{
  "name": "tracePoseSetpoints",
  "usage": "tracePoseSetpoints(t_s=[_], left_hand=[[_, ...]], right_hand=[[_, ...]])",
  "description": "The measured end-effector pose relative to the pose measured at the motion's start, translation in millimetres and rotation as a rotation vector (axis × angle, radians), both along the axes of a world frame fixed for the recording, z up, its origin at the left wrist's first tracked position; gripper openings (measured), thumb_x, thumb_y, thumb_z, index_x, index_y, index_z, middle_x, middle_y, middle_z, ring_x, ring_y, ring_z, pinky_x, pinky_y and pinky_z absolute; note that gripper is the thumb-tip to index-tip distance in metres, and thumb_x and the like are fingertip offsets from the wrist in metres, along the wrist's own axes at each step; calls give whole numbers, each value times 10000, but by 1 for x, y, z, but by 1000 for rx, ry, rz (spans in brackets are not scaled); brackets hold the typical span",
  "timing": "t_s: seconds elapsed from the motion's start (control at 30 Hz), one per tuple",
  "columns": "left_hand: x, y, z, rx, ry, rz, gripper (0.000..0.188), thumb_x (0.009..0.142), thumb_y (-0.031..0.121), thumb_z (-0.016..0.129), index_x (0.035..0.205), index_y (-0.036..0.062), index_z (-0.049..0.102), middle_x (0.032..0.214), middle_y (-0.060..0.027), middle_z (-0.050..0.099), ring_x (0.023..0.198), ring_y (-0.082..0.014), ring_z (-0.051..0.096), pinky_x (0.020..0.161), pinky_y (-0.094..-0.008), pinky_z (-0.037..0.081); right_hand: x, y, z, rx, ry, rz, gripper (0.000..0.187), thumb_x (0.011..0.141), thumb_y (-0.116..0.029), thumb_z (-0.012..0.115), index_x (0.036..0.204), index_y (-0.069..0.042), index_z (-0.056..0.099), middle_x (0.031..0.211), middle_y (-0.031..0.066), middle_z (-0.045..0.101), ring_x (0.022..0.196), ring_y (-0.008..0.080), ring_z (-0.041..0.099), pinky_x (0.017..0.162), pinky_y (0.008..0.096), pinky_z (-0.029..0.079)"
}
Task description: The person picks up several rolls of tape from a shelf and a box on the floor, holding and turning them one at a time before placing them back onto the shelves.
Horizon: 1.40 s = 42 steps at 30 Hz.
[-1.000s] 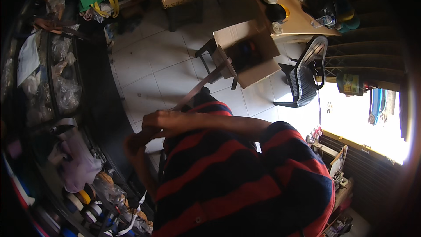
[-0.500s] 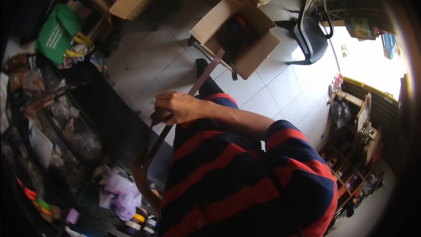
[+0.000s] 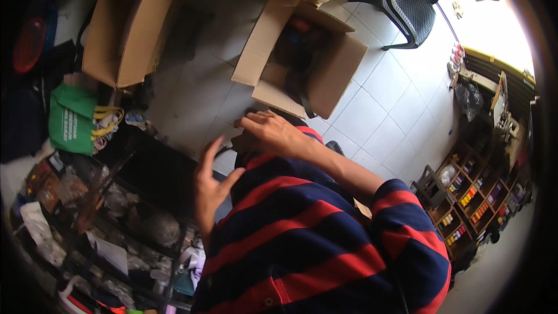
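In front of my striped chest, my right hand [image 3: 270,134] is closed with its back up and fingers bent down. A dark brown strap, mostly hidden beneath it, shows as a small piece [image 3: 242,141] under the fingers. A little to the left, my left hand [image 3: 212,189] is open, with thumb and fingers spread and nothing between them. A small curved metallic bit [image 3: 224,149] shows between the two hands; I cannot make out whether it belongs to the strap.
Beyond my hands an open cardboard box [image 3: 343,75] holds dark things. Another cardboard box [image 3: 136,40] and a green bag [image 3: 72,119] stand left. A black chair [image 3: 410,14] is far right, a shelf of colourful spools [image 3: 471,197] at right. Plastic-wrapped items [image 3: 157,227] crowd a rack at left.
The long brown strap stretched between my hands has dropped mostly out of sight. My left hand has risen and opened; my right hand sits slightly farther right. The view has shifted.
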<state>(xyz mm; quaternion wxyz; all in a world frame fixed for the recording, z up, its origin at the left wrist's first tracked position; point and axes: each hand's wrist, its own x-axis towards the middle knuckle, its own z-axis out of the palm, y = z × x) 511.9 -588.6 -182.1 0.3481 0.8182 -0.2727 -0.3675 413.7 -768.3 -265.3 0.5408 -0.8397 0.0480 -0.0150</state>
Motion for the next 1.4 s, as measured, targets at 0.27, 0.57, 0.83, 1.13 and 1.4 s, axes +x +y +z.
tracePoseSetpoints(t_s=[0.27,0.57,0.83,1.13,1.4], left_hand=[[44,-46,-48,-102,511,179,393,874,127,656,1210,-22,517,1051,-108,638,951,-167,612,808,-284,483],[124,-80,-88,10,105,-395,561,850,148,650,1341,-6,428,1303,-192,519,1197,-274,522,1003,-380,388],[169,-131,-74,-64,211,-480,448,877,237,606,1264,24,527,1249,-146,560,1168,-272,536,962,-389,412],[185,-157,-58,-246,505,-670,462,828,250,661,1208,11,551,1167,-109,573,1115,-236,547,960,-371,421],[179,-127,-72,-217,877,-362,375,884,118,636,1183,-7,448,1132,-100,551,1084,-152,527,923,-313,441]], right_hand=[[3,-35,8,1085,309,-407,837,704,-126,803,1386,-76,319,1081,143,609,1039,276,587,953,371,421],[34,-22,14,-40,371,-617,720,692,-56,699,1349,-107,409,1012,90,594,1043,293,512,812,406,381],[65,-4,12,-468,80,-823,509,696,-76,673,1189,-127,562,1004,38,592,949,232,539,910,427,364],[86,-8,66,531,164,-1020,825,704,-94,742,1406,-120,309,1040,164,594,951,286,598,834,372,472],[92,37,45,1170,-195,-1341,986,687,19,757,1464,-143,171,1120,187,565,1053,254,574,914,367,477]])
